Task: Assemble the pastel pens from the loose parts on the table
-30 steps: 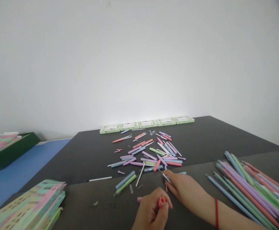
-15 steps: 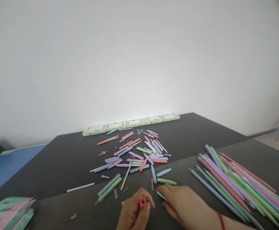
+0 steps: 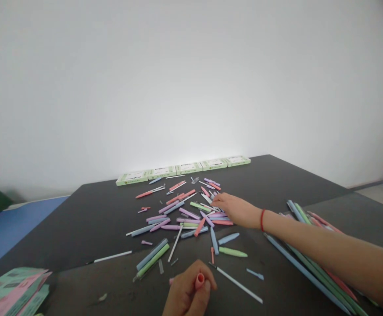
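Note:
My left hand [image 3: 189,289] is closed round a coral pen barrel [image 3: 200,279], its hollow end facing up. Reaching forward over the scattered pen parts, my right hand [image 3: 237,210] has its fingers bent down and together at the right side of the pile; whatever is between the fingertips is hidden. Just right of my left hand lie a white pen refill [image 3: 239,283] with a dark tip and a small blue clip-like piece [image 3: 255,274]. A light green tapered barrel [image 3: 233,252] and a small coral piece [image 3: 212,255] are beyond it.
Several long pens [image 3: 305,272] lie at right, partly under my right forearm. Green and pink packaging [image 3: 13,292] sits at the near left. Flat pale green boxes [image 3: 188,168] line the back edge by the wall. A blue and a green barrel [image 3: 153,260] lie ahead left.
My right hand has let go of the white refill, now on the table, and moved forward to the pile. The left hand keeps the coral barrel. The view has shifted slightly.

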`<state>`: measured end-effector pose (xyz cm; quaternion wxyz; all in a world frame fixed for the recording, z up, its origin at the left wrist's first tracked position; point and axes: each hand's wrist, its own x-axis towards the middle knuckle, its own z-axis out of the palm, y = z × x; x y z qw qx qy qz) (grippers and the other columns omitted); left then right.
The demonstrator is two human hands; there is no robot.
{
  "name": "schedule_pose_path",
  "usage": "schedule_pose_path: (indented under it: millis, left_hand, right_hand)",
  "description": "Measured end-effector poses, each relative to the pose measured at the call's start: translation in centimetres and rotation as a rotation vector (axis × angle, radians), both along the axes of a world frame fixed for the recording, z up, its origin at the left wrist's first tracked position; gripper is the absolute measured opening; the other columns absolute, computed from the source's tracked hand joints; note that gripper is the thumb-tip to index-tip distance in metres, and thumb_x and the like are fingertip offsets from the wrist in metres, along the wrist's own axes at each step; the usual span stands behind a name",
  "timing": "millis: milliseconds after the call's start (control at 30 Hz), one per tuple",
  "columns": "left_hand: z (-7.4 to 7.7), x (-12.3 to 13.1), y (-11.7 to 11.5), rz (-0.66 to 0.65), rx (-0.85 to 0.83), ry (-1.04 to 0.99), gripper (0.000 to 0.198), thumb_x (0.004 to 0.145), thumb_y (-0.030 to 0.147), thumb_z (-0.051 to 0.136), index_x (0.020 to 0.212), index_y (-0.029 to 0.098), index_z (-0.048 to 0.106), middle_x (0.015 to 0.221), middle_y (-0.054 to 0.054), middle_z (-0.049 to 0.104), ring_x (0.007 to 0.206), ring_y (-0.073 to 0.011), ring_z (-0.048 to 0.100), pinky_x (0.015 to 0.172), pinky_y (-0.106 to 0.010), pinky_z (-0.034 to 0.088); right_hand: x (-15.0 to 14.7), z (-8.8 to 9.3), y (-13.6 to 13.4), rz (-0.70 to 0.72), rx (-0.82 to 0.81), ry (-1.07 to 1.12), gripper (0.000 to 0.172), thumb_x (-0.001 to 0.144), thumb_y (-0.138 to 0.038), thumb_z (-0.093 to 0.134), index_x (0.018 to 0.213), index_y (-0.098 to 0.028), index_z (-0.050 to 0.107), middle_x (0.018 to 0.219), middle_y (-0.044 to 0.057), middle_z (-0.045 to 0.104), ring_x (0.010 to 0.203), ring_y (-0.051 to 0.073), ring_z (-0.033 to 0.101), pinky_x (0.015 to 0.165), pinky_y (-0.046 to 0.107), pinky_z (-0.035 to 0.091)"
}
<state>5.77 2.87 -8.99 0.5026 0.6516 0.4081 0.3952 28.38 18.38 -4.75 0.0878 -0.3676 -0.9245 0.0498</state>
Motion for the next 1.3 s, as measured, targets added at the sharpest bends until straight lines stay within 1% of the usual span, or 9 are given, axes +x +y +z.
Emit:
schedule_pose_path:
  millis: [100,233,333,433,567,800,1067,1167,1300]
  left_hand:
    - [0.1,-0.2,0.1,-0.027,-0.021,0.026,0.047,0.088,0.060,0.038,0.076,0.019,0.056,0.057,0.004,0.034,0.049,-0.0104,0.029,0.046,-0.022,0.021]
    - [0.4,-0.3,0.2,-0.041,-0.026,0.027,0.046,0.088,0.060,0.040,0.076,0.019,0.056,0.057,0.004,0.033,0.049,-0.0102,0.028,0.047,-0.022,0.022]
    - [0.6,-0.2,0.1,-0.046,-0.023,0.007,0.044,0.089,0.058,0.040,0.076,0.019,0.056,0.055,0.005,0.031,0.048,-0.0097,0.027,0.046,-0.022,0.021]
    - [0.6,0.0,0.0,-0.038,-0.030,-0.028,0.042,0.090,0.055,0.041,0.077,0.019,0.056,0.054,0.006,0.030,0.046,-0.0093,0.025,0.044,-0.022,0.019]
    - [0.5,0.1,0.1,-0.007,-0.026,-0.057,0.043,0.089,0.057,0.041,0.077,0.018,0.056,0.054,0.005,0.032,0.047,-0.0098,0.028,0.044,-0.022,0.020]
    - [0.0,0.1,0.5,-0.007,-0.038,-0.108,0.046,0.089,0.059,0.039,0.081,0.017,0.056,0.055,0.005,0.036,0.049,-0.0101,0.033,0.048,-0.023,0.024]
    - [-0.1,0.5,1.0,-0.004,-0.123,-0.365,0.034,0.091,0.047,0.043,0.086,0.015,0.055,0.055,0.006,0.036,0.048,-0.0093,0.029,0.048,-0.023,0.026]
    - [0.0,0.5,0.9,-0.017,-0.099,-0.317,0.036,0.091,0.048,0.041,0.085,0.015,0.054,0.055,0.006,0.036,0.049,-0.0097,0.030,0.049,-0.023,0.026]
    - [0.4,0.4,0.6,-0.004,-0.080,-0.148,0.035,0.091,0.048,0.041,0.084,0.016,0.054,0.058,0.005,0.037,0.053,-0.0107,0.034,0.053,-0.024,0.028]
  right_hand:
    - [-1.2,-1.3,-0.1,0.062,0.007,0.014,0.044,0.084,-0.008,0.050,0.128,-0.011,0.054,0.128,0.016,0.054,0.119,0.026,0.046,0.099,0.040,0.037]
    - [-1.8,-1.9,-0.9,0.111,0.006,0.036,0.048,0.083,-0.003,0.047,0.129,-0.014,0.053,0.131,0.013,0.053,0.120,0.023,0.046,0.100,0.037,0.036]
    - [-0.7,-1.4,-0.8,0.083,0.021,0.053,0.046,0.085,-0.004,0.045,0.127,-0.015,0.056,0.127,0.013,0.056,0.117,0.023,0.047,0.098,0.038,0.037]
    - [0.9,-0.9,-0.7,0.028,0.030,0.044,0.038,0.088,-0.004,0.040,0.115,-0.015,0.065,0.113,0.014,0.061,0.106,0.024,0.051,0.092,0.039,0.040]
    - [1.7,-0.7,-0.9,0.043,0.016,-0.008,0.034,0.090,-0.009,0.042,0.108,-0.020,0.069,0.106,0.010,0.062,0.098,0.022,0.053,0.086,0.035,0.041]
    - [0.0,-0.1,-0.3,0.009,-0.005,-0.081,0.028,0.093,-0.018,0.043,0.091,-0.016,0.071,0.092,0.009,0.065,0.092,0.021,0.057,0.082,0.030,0.042]
    - [-2.0,1.0,1.4,-0.071,-0.090,-0.219,0.018,0.080,-0.011,0.055,0.078,-0.016,0.072,0.082,0.008,0.071,0.080,0.020,0.063,0.072,0.025,0.042]
    - [-1.9,1.3,1.4,-0.109,-0.114,-0.249,0.012,0.076,-0.012,0.060,0.074,-0.016,0.071,0.078,0.008,0.071,0.075,0.020,0.063,0.065,0.024,0.040]
    - [-1.5,1.3,1.0,-0.152,-0.106,-0.228,0.011,0.076,-0.011,0.059,0.074,-0.016,0.068,0.080,0.009,0.070,0.074,0.020,0.062,0.061,0.024,0.038]
